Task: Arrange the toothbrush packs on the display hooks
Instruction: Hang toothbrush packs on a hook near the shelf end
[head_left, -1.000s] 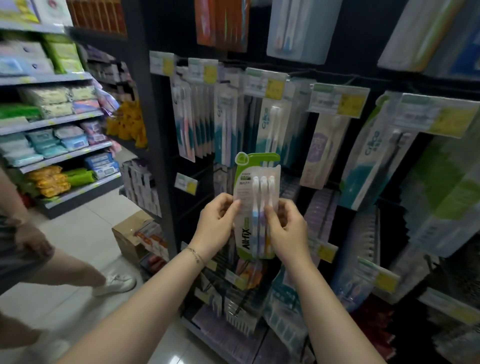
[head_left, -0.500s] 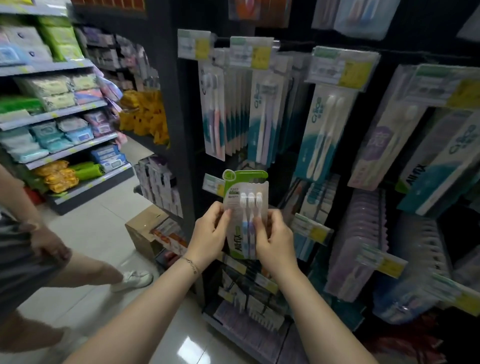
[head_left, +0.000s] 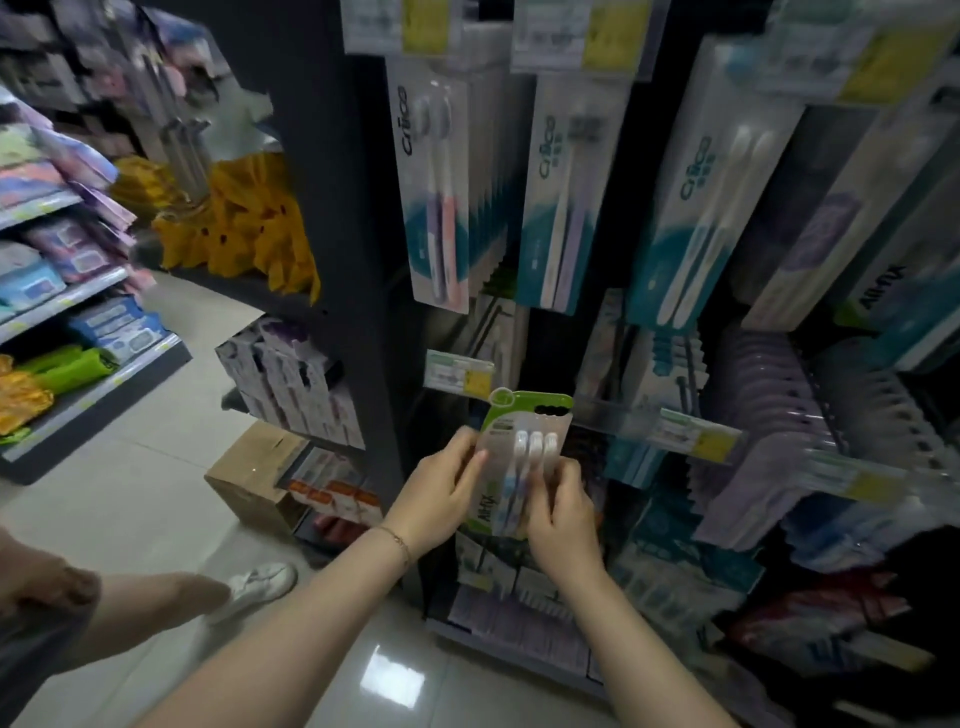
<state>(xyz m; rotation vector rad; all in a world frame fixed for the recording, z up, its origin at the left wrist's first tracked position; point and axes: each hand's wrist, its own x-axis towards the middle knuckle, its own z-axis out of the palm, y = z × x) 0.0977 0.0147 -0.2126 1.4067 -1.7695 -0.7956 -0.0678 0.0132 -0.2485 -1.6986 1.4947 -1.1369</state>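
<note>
While the fingers (head_left: 467, 457) of the left hand (head_left: 441, 499) are pinching the left edge of the toothbrush pack (head_left: 519, 457), the right hand (head_left: 563, 525) is curling its fingers (head_left: 558, 470) round the lower right edge. Both hands are grasping it.

- Pack: green header card up, three white brush heads showing, top leaning slightly right. It is being held in front of the lower display, just below a white-and-yellow price tag (head_left: 458, 373). Whether its hang hole is touching a hook, cannot tell.
- Surface behind: a dark display rack (head_left: 353, 260) is carrying rows of hanging packs. Teal-and-white boxed brushes (head_left: 439, 197) are hanging above the hands; lilac packs (head_left: 769, 415) are hanging to the right, behind a price strip (head_left: 696, 434). More packs are hanging lower down, blurred.
- Room: pale tiled floor (head_left: 156, 467) is reflecting a light. A cardboard box (head_left: 249, 478) is sitting at the foot of the rack. A grey shelf unit (head_left: 93, 384) on the far left is holding soft packets in blue, green and orange. Yellow goods (head_left: 249, 218) are hanging left of the rack post.
- Another person is standing at the lower left; a bare leg and a white shoe (head_left: 260, 582) are showing.
- Pose: both bare forearms are reaching up from the bottom edge and converging on the pack. The left wrist is wearing a thin bracelet (head_left: 396, 540); the right hand is showing its back to the camera.
</note>
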